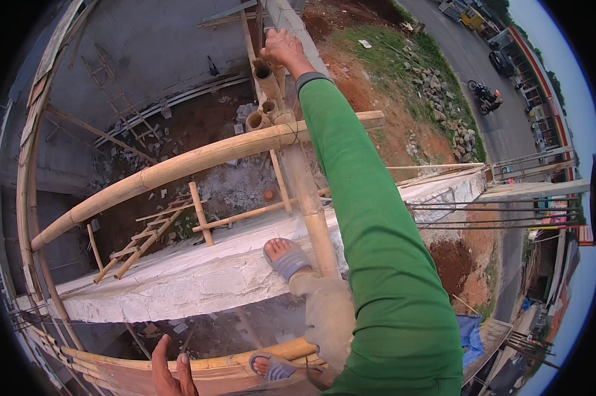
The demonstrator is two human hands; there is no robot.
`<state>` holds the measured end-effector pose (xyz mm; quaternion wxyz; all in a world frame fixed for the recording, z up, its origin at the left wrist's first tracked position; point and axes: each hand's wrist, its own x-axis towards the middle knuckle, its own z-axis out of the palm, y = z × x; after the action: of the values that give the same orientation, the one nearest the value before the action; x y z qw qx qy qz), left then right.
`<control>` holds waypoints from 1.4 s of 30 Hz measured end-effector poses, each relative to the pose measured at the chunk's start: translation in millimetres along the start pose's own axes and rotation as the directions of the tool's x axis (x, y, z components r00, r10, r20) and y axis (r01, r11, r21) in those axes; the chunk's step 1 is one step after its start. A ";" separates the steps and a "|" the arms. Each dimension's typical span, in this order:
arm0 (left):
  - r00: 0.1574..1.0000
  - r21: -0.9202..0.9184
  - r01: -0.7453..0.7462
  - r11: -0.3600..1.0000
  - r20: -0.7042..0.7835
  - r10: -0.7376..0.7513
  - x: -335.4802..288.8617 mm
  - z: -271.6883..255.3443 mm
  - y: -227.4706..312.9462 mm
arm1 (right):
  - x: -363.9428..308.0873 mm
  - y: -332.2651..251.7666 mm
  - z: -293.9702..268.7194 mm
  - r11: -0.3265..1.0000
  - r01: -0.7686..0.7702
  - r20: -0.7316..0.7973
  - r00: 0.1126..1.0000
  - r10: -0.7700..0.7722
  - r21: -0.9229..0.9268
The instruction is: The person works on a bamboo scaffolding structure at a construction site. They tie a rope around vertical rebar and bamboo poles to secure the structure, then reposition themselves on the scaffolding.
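Observation:
My right arm, in a green sleeve (384, 231), stretches far forward. At its end my right hand (283, 49) is closed beside the top of a grey block wall (298, 26), just above upright bamboo poles (265, 72) with open hollow ends. What its fingers grip is too small to tell. At the lower left my left hand (171, 371) shows only partly, fingers apart and holding nothing, over a bamboo walkway (218, 362). A thick bamboo rail (199, 152) crosses in front of me, tied to an upright bamboo pole (304, 185).
One sandalled foot (288, 259) rests on a rough white concrete ledge (172, 290), the other (275, 366) on the bamboo. Far below lie rubble and a bamboo ladder (142, 244). Steel rods (496, 214) jut out at right. Beyond, a motorcycle (486, 98) is on a road (453, 72).

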<state>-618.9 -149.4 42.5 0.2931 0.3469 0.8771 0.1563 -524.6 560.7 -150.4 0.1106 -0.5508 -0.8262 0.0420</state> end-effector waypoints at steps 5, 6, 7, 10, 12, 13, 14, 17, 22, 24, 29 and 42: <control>0.997 0.045 0.014 0.999 0.071 -0.017 40.2 52.2 -27.3 | -4.6 -11.1 -1.7 0.998 -0.005 -0.046 0.999 0.008 0.067; 0.981 0.185 0.070 0.980 0.166 -0.101 39.3 59.6 -33.6 | -6.2 -13.9 -0.9 0.997 -0.002 -0.034 0.999 0.005 0.073; 0.954 0.216 0.142 0.966 0.230 -0.192 41.0 63.4 -39.3 | -7.8 -16.3 -0.4 0.997 0.003 -0.034 0.999 0.000 0.079; 0.906 0.200 0.242 0.949 0.303 -0.295 40.3 64.0 -46.5 | -10.6 -19.9 0.8 0.997 0.011 -0.025 1.000 -0.009 0.073; 0.969 0.021 0.177 0.984 0.169 -0.178 38.4 62.3 -44.3 | -9.8 -22.9 1.6 0.999 0.017 0.002 1.000 -0.017 0.048; 0.979 -0.003 0.170 0.985 0.119 -0.168 38.2 61.1 -42.7 | -9.1 -25.7 2.6 0.997 0.037 -0.001 0.999 -0.037 0.065; 0.985 -0.025 0.157 0.987 0.071 -0.155 38.2 60.6 -40.9 | -8.3 -27.4 3.6 0.997 0.038 0.002 0.999 -0.039 0.067; 0.983 -0.006 0.169 0.986 0.074 -0.168 38.5 59.3 -36.0 | -7.0 -26.9 7.4 0.997 0.041 -0.053 0.998 -0.038 0.063; 0.946 0.107 0.152 0.982 0.272 -0.176 37.0 55.1 -32.4 | -5.4 -23.3 9.1 0.999 0.031 -0.056 0.998 -0.028 0.042; 0.950 0.091 0.140 0.986 0.268 -0.159 36.5 56.0 -31.3 | -3.9 -22.2 8.0 1.000 0.017 -0.023 1.000 -0.017 0.016; 0.969 0.116 0.081 0.990 0.223 -0.106 36.1 58.7 -29.6 | -3.2 -17.2 7.7 1.000 0.009 -0.006 1.000 -0.009 0.026; 0.973 0.071 0.138 0.988 0.176 -0.149 38.8 56.8 -16.1 | -12.7 -20.7 -5.9 0.998 0.054 -0.018 0.998 -0.054 0.009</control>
<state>-614.6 -129.7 -25.2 0.3715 0.3039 0.8739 0.0770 -537.2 540.6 -142.5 0.1218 -0.5280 -0.8396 0.0379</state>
